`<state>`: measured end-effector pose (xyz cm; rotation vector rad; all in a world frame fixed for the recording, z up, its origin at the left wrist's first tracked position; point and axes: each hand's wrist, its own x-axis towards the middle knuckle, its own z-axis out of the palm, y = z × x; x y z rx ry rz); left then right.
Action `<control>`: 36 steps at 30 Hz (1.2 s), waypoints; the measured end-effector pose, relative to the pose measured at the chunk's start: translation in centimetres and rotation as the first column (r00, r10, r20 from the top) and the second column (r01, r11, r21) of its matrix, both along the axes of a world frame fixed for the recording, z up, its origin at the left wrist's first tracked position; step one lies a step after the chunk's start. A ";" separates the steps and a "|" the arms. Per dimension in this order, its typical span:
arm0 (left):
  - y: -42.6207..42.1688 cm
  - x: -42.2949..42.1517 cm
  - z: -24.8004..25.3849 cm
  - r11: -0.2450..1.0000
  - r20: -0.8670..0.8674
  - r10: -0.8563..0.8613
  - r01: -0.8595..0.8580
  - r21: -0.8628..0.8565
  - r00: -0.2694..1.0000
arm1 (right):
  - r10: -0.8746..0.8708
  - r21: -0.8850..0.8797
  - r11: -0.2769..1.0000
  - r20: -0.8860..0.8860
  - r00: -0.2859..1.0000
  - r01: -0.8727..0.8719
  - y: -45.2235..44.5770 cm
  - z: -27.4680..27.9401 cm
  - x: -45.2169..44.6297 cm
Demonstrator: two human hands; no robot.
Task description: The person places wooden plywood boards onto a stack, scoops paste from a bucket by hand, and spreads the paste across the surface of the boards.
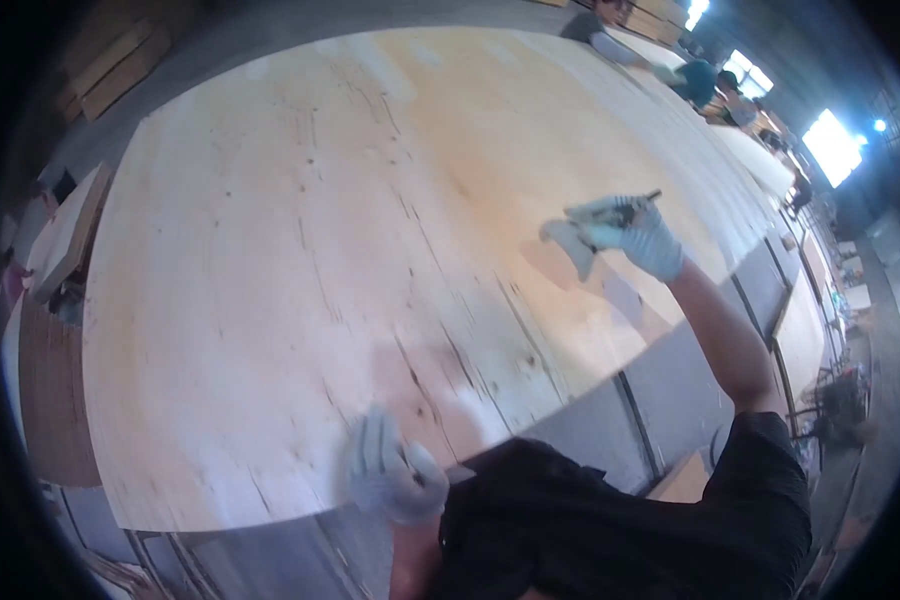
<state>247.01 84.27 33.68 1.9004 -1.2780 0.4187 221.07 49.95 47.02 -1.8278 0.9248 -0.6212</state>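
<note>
A large sheet of pale plywood veneer [270, 260], streaked with dark cracks and small knots, spreads out in front of me. Near its front edge is my left hand [395, 475] in a light glove, fingers stretched out and palm down; it seems to rest on the sheet. A small dark mark shows beside the thumb, and I cannot make out what it is. Over the right part of the sheet, my right hand [645, 240], also gloved, is closed around a slim dark tool [654, 195]. The tool's exact kind is unclear. Shadows of my hand fall on the wood below.
A thick stack of sheets [55, 390] stands at the left, with a board [75, 230] above it. Grey panels [670, 400] lie along the front edge. Several people work at the far right, one in a dark top [580, 27]. Bright windows [832, 148] glare behind them.
</note>
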 end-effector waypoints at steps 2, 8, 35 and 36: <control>-0.7 0.5 -0.7 0.998 0.006 0.008 -0.008 0.061 1.000 | 0.032 -0.019 0.999 0.122 0.992 -0.030 -6.4 1.3 5.6; -1.6 1.2 -2.2 0.992 -0.141 -0.047 0.063 0.111 0.989 | 0.055 0.327 0.881 0.649 0.759 -0.343 -28.1 -0.6 20.9; -3.3 1.9 -0.2 0.989 0.188 -0.149 0.149 0.016 0.971 | 0.134 0.126 0.987 -0.280 0.951 -0.101 2.2 -1.8 6.3; -1.9 2.7 -0.1 0.987 0.178 -0.161 0.156 0.042 0.971 | 0.270 0.075 0.963 -0.176 0.947 -0.261 2.5 -3.6 3.7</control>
